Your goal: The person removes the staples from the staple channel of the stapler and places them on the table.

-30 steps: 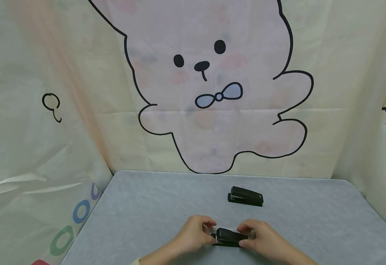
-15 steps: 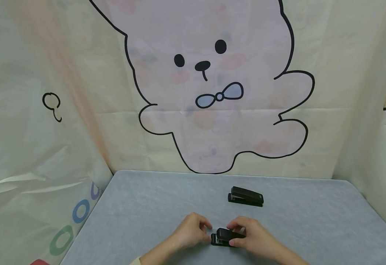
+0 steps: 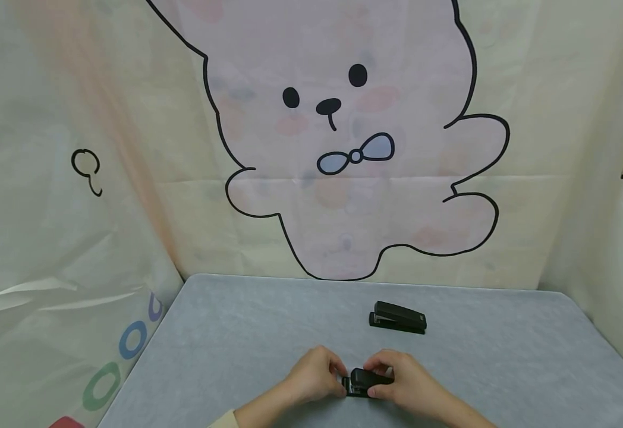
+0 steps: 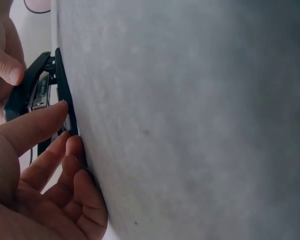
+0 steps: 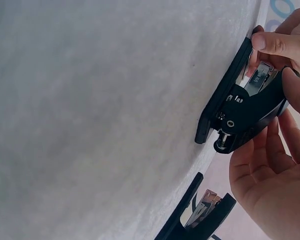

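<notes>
A black stapler [image 3: 358, 386] lies near the front of the table, its handle end to the right and its top arm raised off the base. My left hand [image 3: 318, 374] pinches the left tip of the base between thumb and fingers. My right hand [image 3: 405, 380] grips the top arm from both sides, thumb on the near side and fingers on the far side. In the right wrist view, the metal staple magazine [image 5: 260, 79] shows between the arm and the base. A second black stapler [image 3: 397, 317] lies farther back, untouched.
Both staplers rest on a grey cloth-covered table [image 3: 247, 321]. A curtain [image 3: 408, 208] printed with a cartoon bear hangs behind the far edge. Pale side curtains [image 3: 38, 249] stand at left and right.
My right hand has slid left along the stapler's arm. The left hand came off the base's tip half a second ago and now pinches it again. The second stapler has stayed put.
</notes>
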{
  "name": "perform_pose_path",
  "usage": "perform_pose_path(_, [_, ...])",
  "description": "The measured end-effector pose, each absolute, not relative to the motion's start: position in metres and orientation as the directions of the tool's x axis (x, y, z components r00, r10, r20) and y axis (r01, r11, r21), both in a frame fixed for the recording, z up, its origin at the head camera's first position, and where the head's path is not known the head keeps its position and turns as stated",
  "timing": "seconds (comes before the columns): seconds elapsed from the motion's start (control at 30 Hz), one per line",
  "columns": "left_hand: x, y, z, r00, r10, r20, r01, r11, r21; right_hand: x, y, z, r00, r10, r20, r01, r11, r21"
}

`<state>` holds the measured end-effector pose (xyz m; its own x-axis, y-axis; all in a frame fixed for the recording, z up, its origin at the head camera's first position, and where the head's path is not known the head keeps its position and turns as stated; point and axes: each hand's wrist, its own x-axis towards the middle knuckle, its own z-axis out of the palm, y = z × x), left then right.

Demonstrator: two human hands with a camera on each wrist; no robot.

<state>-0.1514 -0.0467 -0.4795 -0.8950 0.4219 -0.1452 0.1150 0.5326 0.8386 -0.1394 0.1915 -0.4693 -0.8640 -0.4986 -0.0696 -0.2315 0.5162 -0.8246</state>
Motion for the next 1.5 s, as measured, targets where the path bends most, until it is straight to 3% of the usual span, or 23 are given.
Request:
perform_pose_path(1.23, [-0.152,-0.044,-0.483,-0.899,0.401,-0.177,0.106,0.592,0.799,-0.126,0.22,-0.452,-0.883,-0.469,-0.03,-0.22,0.47,-0.855])
perform_pose_path(1.5, [-0.152,-0.045,-0.481,-0.9,0.398,-0.179,0.105,0.595,0.797,-0.125,0.233,-0.449,-0.891,-0.449,-0.067,-0.164,0.456,-0.875])
